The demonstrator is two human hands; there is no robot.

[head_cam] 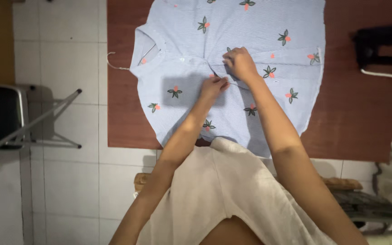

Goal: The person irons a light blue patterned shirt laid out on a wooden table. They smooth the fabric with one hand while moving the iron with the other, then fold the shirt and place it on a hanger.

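Pinching the striped floral shirt [232, 68] placket at frame centre, left hand [214, 85] and right hand [240, 63] risk bunching fabric against the hanger [116, 66].

Lying flat across a reddish-brown wooden table [355, 113]: a blue striped shirt [250, 27] with leaf motifs, on a wire hanger [114, 63].

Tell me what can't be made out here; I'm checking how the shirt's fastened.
- Head view: shirt top is cut off by the frame edge.
- The placket is hidden under left hand and right hand.
- Hanger: only its hook shows; the shirt covers the rest.
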